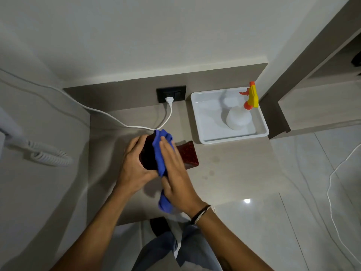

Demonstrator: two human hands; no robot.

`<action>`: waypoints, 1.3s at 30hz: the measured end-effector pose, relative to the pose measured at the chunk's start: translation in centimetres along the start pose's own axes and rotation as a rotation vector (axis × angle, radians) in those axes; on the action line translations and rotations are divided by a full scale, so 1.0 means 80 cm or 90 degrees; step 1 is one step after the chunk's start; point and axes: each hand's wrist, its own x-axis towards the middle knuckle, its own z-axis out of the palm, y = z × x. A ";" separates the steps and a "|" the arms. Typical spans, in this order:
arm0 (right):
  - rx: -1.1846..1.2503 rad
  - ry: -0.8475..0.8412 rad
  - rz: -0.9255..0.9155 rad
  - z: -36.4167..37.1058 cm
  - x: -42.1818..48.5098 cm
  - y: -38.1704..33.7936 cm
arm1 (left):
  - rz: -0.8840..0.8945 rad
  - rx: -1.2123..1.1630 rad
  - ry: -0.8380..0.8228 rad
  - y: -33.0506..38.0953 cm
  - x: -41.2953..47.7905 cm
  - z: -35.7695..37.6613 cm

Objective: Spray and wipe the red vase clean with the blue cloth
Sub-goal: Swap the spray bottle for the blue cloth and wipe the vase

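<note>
Fingers of the right hand [174,169] lie flat and spread, pressing the blue cloth [160,153] against the red vase [188,155]; the soft, rumpled fabric drapes over the vase and bunches again under the wrist. The left hand [134,167] curls around the vase's dark open mouth, gripping it. The vase is tilted on the smooth beige counter [234,165], its glossy red body speckled and squared at the base. Behind it to the right, a white rectangular plastic tray [203,124] holds a translucent white spray bottle [238,118] with a yellow and orange trigger head. A white cord [169,114] plugs into a black wall socket [171,93]. No writing can be read anywhere.
</note>
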 end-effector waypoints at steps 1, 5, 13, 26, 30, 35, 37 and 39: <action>0.013 -0.006 -0.003 0.004 -0.002 0.003 | -0.005 0.001 -0.002 -0.003 0.000 -0.001; -0.111 -0.017 0.146 -0.039 -0.008 0.059 | -0.048 0.021 0.000 -0.013 -0.004 -0.009; 0.267 0.193 0.367 -0.095 -0.034 0.079 | -0.328 -0.180 0.070 -0.011 -0.004 -0.009; 0.399 0.206 0.480 -0.093 0.011 0.073 | -0.090 0.264 -0.176 0.012 -0.019 -0.027; 0.285 0.213 0.403 -0.085 0.009 0.060 | -0.030 0.174 -0.089 0.008 -0.016 -0.023; 0.053 0.234 0.113 -0.043 -0.018 0.014 | -0.035 0.171 -0.035 0.007 -0.017 -0.015; -0.012 0.094 -0.005 -0.012 -0.024 -0.006 | -0.003 0.169 -0.025 0.006 -0.014 -0.008; -0.063 -0.021 -0.038 0.006 -0.028 -0.005 | 0.018 0.176 -0.024 0.005 -0.012 -0.007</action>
